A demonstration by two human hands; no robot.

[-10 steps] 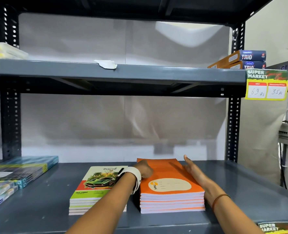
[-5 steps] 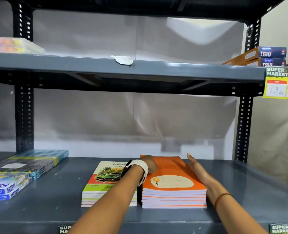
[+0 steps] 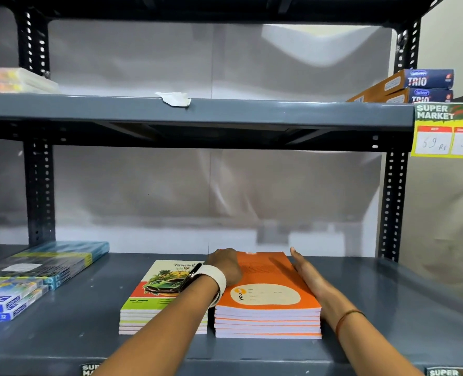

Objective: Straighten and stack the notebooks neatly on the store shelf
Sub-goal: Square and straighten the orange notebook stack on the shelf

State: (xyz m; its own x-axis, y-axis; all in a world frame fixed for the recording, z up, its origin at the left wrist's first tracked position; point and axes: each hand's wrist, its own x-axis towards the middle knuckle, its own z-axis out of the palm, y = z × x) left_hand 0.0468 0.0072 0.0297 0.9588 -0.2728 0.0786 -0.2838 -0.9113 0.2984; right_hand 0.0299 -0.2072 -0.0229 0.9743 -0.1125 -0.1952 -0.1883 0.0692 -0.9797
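Observation:
A stack of orange notebooks (image 3: 268, 297) lies on the grey lower shelf (image 3: 62, 337), its edges lined up. Right beside it on the left sits a lower stack of green car-cover notebooks (image 3: 159, 294), almost touching. My left hand (image 3: 226, 267), with a white watch band on the wrist, presses against the orange stack's left edge near the back. My right hand (image 3: 306, 275) lies flat, fingers straight, along the stack's right edge. The stack sits squeezed between both hands. My left forearm covers part of the green stack.
Blue and green packs (image 3: 35, 270) lie at the shelf's left end. The upper shelf (image 3: 197, 109) carries a plastic box at left, a scrap of white paper and TRIO boxes (image 3: 425, 86) at right. A yellow price tag (image 3: 447, 131) hangs on the right. Black uprights frame the bay.
The view has shifted left and slightly down. Both hands stay pressed on the orange stack's sides; the stack now sits squarer to the shelf front and closer to the green stack.

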